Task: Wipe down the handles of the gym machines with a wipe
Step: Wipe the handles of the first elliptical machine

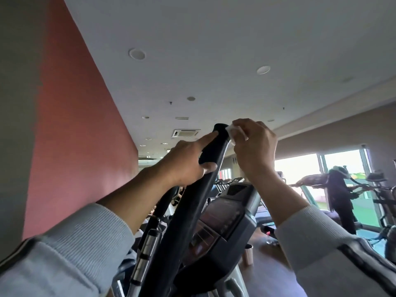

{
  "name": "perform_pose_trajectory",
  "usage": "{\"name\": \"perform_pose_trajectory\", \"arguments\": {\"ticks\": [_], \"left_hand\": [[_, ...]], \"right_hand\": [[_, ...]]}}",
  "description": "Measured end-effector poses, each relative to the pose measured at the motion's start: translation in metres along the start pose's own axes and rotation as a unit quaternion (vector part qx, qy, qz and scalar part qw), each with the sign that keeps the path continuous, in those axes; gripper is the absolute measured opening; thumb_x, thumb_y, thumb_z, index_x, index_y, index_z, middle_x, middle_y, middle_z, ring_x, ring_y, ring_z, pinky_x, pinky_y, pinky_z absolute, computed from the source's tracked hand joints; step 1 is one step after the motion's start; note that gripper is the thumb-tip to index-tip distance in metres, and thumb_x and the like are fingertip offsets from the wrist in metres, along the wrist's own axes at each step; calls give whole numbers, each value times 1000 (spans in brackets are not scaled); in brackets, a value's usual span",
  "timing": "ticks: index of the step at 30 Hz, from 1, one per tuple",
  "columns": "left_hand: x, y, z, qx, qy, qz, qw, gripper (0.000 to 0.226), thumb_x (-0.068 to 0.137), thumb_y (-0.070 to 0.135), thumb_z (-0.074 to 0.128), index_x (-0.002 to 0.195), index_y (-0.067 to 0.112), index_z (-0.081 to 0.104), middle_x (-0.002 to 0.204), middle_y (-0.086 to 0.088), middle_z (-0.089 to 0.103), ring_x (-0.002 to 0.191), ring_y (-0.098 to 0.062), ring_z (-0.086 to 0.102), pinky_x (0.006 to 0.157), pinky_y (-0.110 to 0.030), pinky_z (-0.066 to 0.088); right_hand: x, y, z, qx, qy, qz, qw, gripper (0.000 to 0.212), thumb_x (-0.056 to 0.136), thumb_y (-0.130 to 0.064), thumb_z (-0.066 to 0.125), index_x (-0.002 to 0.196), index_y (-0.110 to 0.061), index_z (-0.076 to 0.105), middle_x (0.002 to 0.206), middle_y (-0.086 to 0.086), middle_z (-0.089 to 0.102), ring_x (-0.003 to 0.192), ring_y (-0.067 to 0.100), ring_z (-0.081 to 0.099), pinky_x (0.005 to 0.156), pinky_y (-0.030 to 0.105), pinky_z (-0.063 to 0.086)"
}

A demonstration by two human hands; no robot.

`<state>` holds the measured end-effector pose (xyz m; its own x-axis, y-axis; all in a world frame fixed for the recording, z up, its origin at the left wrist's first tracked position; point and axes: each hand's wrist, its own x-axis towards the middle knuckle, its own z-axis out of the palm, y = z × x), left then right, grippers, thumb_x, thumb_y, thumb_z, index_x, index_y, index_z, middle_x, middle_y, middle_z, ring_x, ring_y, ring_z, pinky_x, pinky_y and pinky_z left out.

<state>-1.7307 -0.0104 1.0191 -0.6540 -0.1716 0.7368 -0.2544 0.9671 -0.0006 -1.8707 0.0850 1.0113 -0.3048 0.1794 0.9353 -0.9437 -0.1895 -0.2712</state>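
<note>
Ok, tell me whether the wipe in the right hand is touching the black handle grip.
Touching. The head view shows the white wipe, pinched in the right hand, pressed against the upper side of the black handle grip.

Commercial gym, cardio area: an elliptical-type machine up close with a long black handle (211,146) and a dark console (222,219), more cardio machines in a row behind it (227,182), and another machine (379,189) by the window. A second person (340,194) is on equipment next to the big floor-level windows (300,168). Ceiling fits a commercial fit-out: recessed downlights (136,54), cassette AC unit (186,132), plus a red accent wall (81,136) and dark floor (265,264).
</note>
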Motion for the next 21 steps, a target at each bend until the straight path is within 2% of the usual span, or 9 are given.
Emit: {"name": "perform_pose_trajectory", "arguments": {"ticks": [3, 9, 13, 18, 20, 21], "left_hand": [[3, -3, 5, 8, -2, -12, 1000, 80, 86, 38, 70, 148, 50, 20, 139, -2, 58, 98, -23, 67, 96, -41, 52], [0, 0, 4, -62, 13, -32, 997, 78, 84, 29, 75, 143, 55, 31, 136, 9, 58, 83, -10, 68, 95, -32, 53], [-2, 1, 5, -54, 18, -39, 998, 80, 83, 30, 75, 143, 56, 30, 143, 8, 54, 72, -15, 69, 94, -33, 54], [-3, -1, 4, -69, -37, -56, 995, 95, 78, 24, 81, 142, 62, 22, 144, 4, 53, 94, -20, 73, 94, -39, 56], [-5, 2, 2, -57, -47, -70, 995, 99, 76, 23, 83, 141, 64, 20, 142, 6, 54, 95, -25, 72, 94, -40, 56], [-6, 5, 1, -46, -46, -75, 995, 99, 76, 24, 83, 142, 63, 20, 144, 8, 51, 95, -22, 71, 96, -38, 55]], "right_hand": [[-3, 2, 9, 19, 3, -35, 999, 17, 86, -10, 65, 94, -20, 77, 86, 9, 65, 68, 14, 56, 65, 1, 34], [-18, 13, 13, 55, -3, -62, 997, 21, 84, -6, 66, 96, -19, 77, 82, 5, 64, 64, 11, 56, 64, -2, 34], [-43, 21, 9, 66, -48, -81, 993, 24, 84, -2, 68, 98, -19, 76, 79, 2, 63, 60, 9, 55, 62, 0, 34], [-69, 30, -3, 105, -118, -94, 983, 23, 82, -3, 72, 94, -22, 77, 82, 0, 66, 65, 5, 57, 62, 7, 42], [-65, 33, -7, 105, -97, -92, 985, 21, 83, -4, 72, 93, -21, 76, 83, 0, 67, 63, 4, 55, 60, 9, 43], [-57, 34, -8, 101, -65, -76, 990, 19, 84, -6, 71, 94, -21, 76, 84, 0, 68, 62, 3, 54, 60, 9, 42]]}}
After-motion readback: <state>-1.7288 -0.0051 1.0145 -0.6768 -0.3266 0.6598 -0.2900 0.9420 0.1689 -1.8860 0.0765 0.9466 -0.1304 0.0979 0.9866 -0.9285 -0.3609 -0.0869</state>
